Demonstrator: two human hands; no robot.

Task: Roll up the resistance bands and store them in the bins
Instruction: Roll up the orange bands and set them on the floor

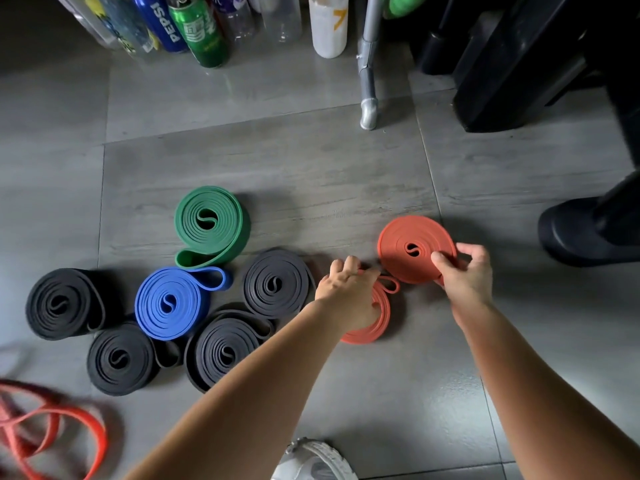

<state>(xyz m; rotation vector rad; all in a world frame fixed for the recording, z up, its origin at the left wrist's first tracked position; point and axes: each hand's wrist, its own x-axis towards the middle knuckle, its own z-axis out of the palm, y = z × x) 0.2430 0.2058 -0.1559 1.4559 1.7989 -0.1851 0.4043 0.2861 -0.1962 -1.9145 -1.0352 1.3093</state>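
Several rolled resistance bands lie on the grey tiled floor: a green roll [211,225], a blue roll [169,303] and several black rolls [275,284]. My right hand [465,273] pinches the near edge of a flat orange roll [414,247]. A second orange roll [372,320] lies to its left, and my left hand [346,292] rests on it with curled fingers at its loose end. Much of that second roll is hidden under the hand. An unrolled orange band [52,431] lies loose at the lower left. No bin is in view.
Bottles and a green can [199,29] stand in a row at the back, beside a white bottle [327,26]. A grey metal leg [367,95] stands at the back centre. Black equipment [519,64] fills the back right. A shoe [311,462] shows at the bottom.
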